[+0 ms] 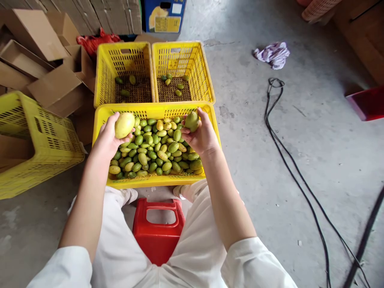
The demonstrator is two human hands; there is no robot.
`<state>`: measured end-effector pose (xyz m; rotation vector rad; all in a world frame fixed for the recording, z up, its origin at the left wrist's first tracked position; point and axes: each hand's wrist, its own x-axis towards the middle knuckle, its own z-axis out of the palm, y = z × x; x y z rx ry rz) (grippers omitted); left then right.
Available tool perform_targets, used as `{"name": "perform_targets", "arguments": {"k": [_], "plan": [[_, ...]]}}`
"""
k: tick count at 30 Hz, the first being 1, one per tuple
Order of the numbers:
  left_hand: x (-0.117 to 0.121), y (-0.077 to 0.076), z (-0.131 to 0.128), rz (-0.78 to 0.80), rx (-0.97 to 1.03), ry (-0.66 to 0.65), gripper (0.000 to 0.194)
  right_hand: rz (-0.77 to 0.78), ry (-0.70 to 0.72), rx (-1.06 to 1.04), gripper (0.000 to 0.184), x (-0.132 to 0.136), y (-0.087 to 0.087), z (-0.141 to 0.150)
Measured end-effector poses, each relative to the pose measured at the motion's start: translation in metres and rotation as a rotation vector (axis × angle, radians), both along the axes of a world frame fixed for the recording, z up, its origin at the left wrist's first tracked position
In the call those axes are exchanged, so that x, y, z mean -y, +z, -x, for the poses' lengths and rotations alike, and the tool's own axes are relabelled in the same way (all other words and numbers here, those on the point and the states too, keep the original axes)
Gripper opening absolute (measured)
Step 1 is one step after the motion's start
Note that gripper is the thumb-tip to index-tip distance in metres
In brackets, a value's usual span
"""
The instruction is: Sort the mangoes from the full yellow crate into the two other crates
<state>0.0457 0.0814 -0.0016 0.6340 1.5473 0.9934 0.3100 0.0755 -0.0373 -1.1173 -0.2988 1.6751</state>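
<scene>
My left hand [107, 138] is closed around a pale yellow oval fruit [125, 125], held over the left side of the front yellow crate [159, 184]. Over that crate's right side, my right hand [204, 136] grips a green oval fruit [192, 121] with its fingers and thumb. Below both hands lies a heap of green and yellow oval fruits [159, 146]. Just behind stand two more yellow crates, the back left crate [103, 86] and the back right crate [205, 82], each with a few fruits on its bottom.
A red plastic stool [159, 238] is between my legs. Left of me are a tilted yellow crate [52, 140] and piled cardboard boxes [55, 86]. A blue carton [163, 16] stands at the back. On the right floor lie a black cable [277, 140] and a crumpled cloth [272, 55].
</scene>
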Motion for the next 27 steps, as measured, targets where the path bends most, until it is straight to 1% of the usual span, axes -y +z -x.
{"name": "perform_targets", "arguments": {"k": [3, 5, 8, 10, 13, 16, 18, 20, 24, 27], "plan": [[0.002, -0.002, 0.002, -0.078, 0.054, 0.026, 0.03, 0.004, 0.014, 0.014, 0.048, 0.001, 0.003, 0.002], [0.004, -0.004, 0.003, -0.128, 0.088, 0.026, 0.036, 0.006, 0.01, 0.029, 0.049, 0.002, 0.004, 0.003], [0.004, -0.005, 0.005, -0.144, 0.134, 0.034, 0.041, 0.015, 0.007, 0.039, 0.048, 0.002, 0.005, 0.005], [0.004, -0.005, 0.004, -0.159, 0.182, 0.05, 0.034, 0.006, -0.003, 0.046, 0.043, 0.002, 0.004, 0.007], [0.004, -0.003, 0.0, -0.182, 0.238, 0.062, 0.022, -0.035, -0.039, 0.073, 0.032, 0.004, 0.002, 0.009], [0.006, -0.002, -0.002, -0.13, 0.27, 0.054, 0.019, -0.048, -0.053, 0.078, 0.028, 0.005, 0.001, 0.012], [0.006, -0.001, -0.003, -0.074, 0.261, 0.034, 0.022, -0.029, -0.045, 0.049, 0.031, 0.006, 0.001, 0.013], [0.006, -0.001, -0.004, -0.037, 0.23, 0.031, 0.025, 0.008, -0.022, -0.01, 0.03, 0.006, 0.002, 0.015], [0.004, 0.001, -0.007, 0.008, 0.225, 0.117, 0.02, 0.065, 0.031, -0.101, 0.021, 0.007, 0.005, 0.019], [0.001, 0.004, -0.01, 0.052, 0.28, 0.136, 0.011, 0.049, 0.013, -0.034, 0.025, 0.006, 0.007, 0.023]]}}
